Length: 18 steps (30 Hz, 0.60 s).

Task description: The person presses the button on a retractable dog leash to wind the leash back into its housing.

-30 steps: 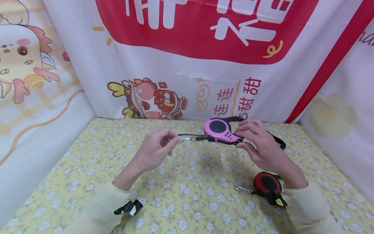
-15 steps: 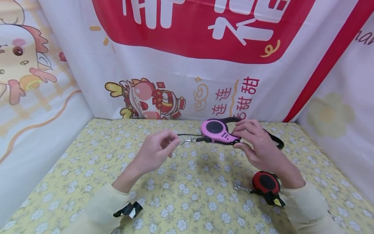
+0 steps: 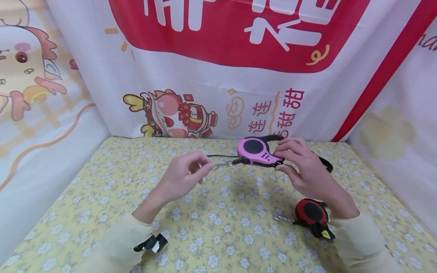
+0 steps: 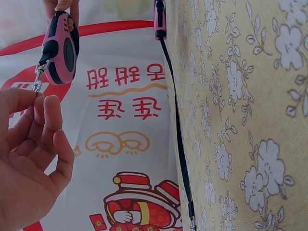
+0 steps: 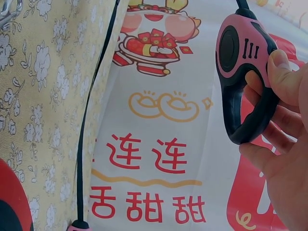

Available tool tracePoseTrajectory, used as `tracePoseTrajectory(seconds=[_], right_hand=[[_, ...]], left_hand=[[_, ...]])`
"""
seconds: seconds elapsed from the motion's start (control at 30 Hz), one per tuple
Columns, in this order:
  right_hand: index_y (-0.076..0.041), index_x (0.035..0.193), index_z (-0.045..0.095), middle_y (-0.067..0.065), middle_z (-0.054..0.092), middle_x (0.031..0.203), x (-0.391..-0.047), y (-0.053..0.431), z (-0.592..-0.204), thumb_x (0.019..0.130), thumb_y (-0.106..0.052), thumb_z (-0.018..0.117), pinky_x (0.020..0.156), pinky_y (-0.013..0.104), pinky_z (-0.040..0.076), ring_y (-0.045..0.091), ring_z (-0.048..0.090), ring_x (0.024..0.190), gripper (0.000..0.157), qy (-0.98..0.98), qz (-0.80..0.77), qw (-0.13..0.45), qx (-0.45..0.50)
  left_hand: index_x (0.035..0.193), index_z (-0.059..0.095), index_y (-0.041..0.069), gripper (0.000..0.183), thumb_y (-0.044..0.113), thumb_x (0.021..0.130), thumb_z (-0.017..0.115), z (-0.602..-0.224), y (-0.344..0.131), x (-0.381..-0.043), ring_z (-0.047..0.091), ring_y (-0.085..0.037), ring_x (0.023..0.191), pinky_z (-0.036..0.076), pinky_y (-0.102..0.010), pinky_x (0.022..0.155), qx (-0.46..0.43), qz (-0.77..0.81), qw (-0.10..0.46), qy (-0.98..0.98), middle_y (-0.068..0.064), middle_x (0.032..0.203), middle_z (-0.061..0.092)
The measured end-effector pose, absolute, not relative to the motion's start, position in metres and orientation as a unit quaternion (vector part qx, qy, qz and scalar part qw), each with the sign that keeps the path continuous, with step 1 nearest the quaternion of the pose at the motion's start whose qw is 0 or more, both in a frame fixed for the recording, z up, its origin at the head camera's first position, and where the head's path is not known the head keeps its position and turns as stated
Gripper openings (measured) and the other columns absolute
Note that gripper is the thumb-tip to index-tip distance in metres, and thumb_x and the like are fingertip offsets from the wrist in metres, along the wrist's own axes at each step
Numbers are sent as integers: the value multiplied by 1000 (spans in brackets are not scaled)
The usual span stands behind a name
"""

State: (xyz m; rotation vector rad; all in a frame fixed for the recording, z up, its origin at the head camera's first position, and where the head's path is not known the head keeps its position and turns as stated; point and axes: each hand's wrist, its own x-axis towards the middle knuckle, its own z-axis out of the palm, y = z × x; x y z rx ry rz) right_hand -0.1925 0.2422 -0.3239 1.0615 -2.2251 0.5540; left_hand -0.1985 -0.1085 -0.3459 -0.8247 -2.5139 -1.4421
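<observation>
My right hand (image 3: 305,172) holds a pink and black retractable dog leash (image 3: 253,149) up in the air, thumb on its casing and fingers at the black handle (image 5: 250,122). The thumb and forefinger of my left hand (image 3: 186,175) pinch the metal clip (image 4: 37,79) at the leash's other end. Only a short gap separates clip and casing. Behind them a second pink leash (image 4: 160,20) lies on the table, its black strap (image 4: 179,125) drawn out to the left. In the head view my right hand and the held leash hide most of its casing.
A red and black retractable leash (image 3: 310,212) lies by my right forearm, its metal clip (image 3: 281,218) pointing left. Beside my left sleeve shows a small black object (image 3: 150,243) with a white patch. The flowered tablecloth (image 3: 218,227) ends at a printed curtain (image 3: 211,87).
Both hands keep their holds and stay nearly in place. The metal clip now slopes slightly down toward my left fingers, where it was more level before.
</observation>
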Motion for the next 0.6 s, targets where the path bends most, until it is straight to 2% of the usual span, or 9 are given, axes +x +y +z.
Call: tracePoseTrajectory(seconds=[0.07, 0.17, 0.27, 0.4, 0.43, 0.5, 0.53, 0.6], right_hand=[[0, 109, 74, 14, 71, 115, -193, 243, -324, 103, -27, 65, 112, 24, 37, 35, 56, 121, 29, -838, 206, 306, 403], [1, 108, 74, 14, 71, 116, -192, 244, -323, 94, -9, 78, 112, 24, 37, 35, 56, 121, 17, -837, 201, 310, 403], [1, 107, 74, 15, 71, 116, -192, 246, -321, 81, 5, 84, 112, 25, 38, 36, 57, 121, 28, -840, 195, 313, 399], [2, 107, 74, 16, 72, 116, -192, 250, -320, 95, -8, 77, 113, 22, 37, 37, 57, 121, 16, -833, 205, 317, 404], [2, 107, 74, 16, 72, 117, -192, 252, -320, 99, -14, 73, 113, 20, 37, 37, 57, 121, 18, -832, 211, 317, 404], [2, 108, 74, 17, 72, 117, -192, 256, -321, 106, -30, 63, 113, 17, 36, 38, 58, 119, 34, -827, 222, 319, 406], [2, 108, 74, 18, 72, 117, -192, 258, -321, 106, -30, 63, 114, 16, 34, 38, 58, 119, 34, -827, 226, 318, 404], [1, 108, 75, 19, 72, 118, -192, 263, -321, 107, -40, 57, 113, 15, 34, 37, 57, 119, 45, -829, 232, 316, 399]], left_hand=[[107, 74, 12, 10, 19, 106, 67, -345, -108, -198, 65, -19, 65, 51, -26, 55, -273, -477, 65, -833, -1, 82, 67], [107, 74, 12, 10, 19, 106, 67, -344, -107, -197, 65, -16, 64, 50, -26, 55, -274, -474, 64, -834, -1, 83, 68], [106, 73, 14, 9, 19, 106, 67, -341, -107, -197, 63, -14, 63, 49, -26, 53, -273, -474, 64, -835, -1, 81, 67], [108, 73, 15, 9, 21, 106, 67, -339, -106, -197, 63, -15, 64, 49, -27, 53, -263, -482, 70, -833, -2, 80, 67], [110, 74, 14, 10, 21, 106, 67, -339, -106, -197, 64, -15, 65, 50, -27, 54, -260, -485, 71, -832, -2, 81, 68], [115, 74, 13, 15, 22, 105, 67, -341, -104, -198, 68, -15, 71, 54, -27, 59, -257, -494, 73, -827, -4, 89, 73], [119, 74, 13, 18, 22, 105, 68, -342, -103, -198, 69, -15, 74, 57, -27, 62, -256, -498, 73, -825, -4, 94, 75], [127, 73, 13, 25, 24, 104, 69, -345, -101, -199, 73, -15, 86, 61, -30, 72, -256, -504, 73, -821, -5, 107, 77]])
